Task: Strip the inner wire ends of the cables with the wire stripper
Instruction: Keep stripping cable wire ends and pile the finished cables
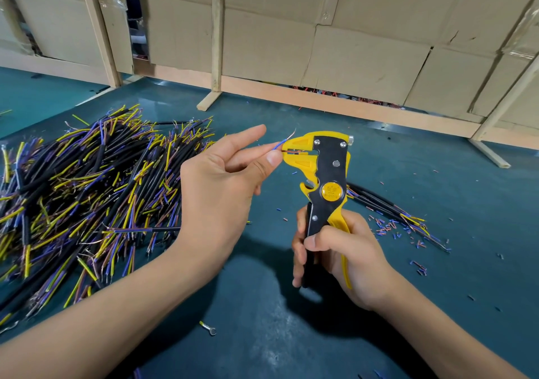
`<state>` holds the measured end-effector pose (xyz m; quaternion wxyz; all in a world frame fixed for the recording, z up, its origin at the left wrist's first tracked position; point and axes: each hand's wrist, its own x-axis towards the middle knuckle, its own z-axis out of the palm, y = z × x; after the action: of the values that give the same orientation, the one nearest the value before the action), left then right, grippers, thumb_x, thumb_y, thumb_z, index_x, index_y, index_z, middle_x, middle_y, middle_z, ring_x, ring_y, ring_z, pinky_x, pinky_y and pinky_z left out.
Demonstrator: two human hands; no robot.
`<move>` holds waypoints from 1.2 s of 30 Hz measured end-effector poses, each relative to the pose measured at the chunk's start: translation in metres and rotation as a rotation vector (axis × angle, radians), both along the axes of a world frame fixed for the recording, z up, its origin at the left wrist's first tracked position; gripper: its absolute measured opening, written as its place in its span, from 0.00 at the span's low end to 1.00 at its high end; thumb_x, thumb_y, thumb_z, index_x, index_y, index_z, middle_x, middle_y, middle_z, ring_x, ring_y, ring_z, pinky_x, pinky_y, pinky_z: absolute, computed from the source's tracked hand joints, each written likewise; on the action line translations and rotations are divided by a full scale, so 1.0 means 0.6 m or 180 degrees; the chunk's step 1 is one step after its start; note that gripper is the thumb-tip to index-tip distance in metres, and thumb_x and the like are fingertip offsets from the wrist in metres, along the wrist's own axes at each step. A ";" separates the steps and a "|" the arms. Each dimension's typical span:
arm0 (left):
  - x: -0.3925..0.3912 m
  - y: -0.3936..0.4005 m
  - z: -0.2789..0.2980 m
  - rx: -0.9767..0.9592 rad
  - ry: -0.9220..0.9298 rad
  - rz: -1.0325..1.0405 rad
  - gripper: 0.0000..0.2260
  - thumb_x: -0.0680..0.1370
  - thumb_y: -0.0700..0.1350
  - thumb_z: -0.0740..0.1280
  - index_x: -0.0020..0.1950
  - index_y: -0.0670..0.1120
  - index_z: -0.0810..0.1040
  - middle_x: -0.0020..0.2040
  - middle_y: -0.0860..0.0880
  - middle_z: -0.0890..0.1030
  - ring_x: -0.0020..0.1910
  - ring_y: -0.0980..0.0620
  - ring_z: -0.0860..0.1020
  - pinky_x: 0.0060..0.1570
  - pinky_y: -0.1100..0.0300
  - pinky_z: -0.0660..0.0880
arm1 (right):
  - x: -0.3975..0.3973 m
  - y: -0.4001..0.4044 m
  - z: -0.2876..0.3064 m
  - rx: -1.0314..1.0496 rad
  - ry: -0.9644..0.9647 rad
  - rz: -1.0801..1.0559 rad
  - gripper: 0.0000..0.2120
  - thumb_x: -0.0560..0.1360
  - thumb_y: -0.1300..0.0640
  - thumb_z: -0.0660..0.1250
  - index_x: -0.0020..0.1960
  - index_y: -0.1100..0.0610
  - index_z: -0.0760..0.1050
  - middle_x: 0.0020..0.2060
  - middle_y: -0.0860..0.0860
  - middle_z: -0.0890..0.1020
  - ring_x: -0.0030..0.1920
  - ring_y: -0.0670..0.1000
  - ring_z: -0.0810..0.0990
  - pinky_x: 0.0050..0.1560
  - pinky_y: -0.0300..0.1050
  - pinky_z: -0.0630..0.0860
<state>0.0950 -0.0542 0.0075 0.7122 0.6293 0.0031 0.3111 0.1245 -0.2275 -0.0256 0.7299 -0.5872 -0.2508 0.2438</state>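
At centre, left hand [221,180] pinches a thin, limp wire [294,152] into the stripper [323,174] mouth at 12 o'clock; right hand [335,250] grips its handles. Hold the wire close to the tip.

Only marking w/ text: round yellow-orange badge [331,191] on the pivot of the wire stripper [323,174]. It carries a few lines of small embossed print; top lines too small/blurred to read. Bottom line looks like a model no., approx. "SF-01212", but not certain char. for char. No other legible text, brand or numbers on the stripper's black plate, its yellow head or its handles. Cardboard panels [364,66] at the back: no readable print.
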 end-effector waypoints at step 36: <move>0.043 0.073 0.052 0.2893 -0.0044 0.0468 0.16 0.74 0.29 0.72 0.49 0.50 0.86 0.42 0.59 0.86 0.43 0.70 0.79 0.44 0.79 0.69 | 0.014 -0.017 0.002 0.0351 0.0564 0.0080 0.06 0.60 0.56 0.64 0.35 0.56 0.70 0.25 0.54 0.69 0.22 0.52 0.69 0.25 0.41 0.71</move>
<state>0.1208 -0.0104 0.0390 0.3400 0.8738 -0.0938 0.3348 0.1326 -0.2378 -0.0244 0.7773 -0.5192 -0.2056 0.2897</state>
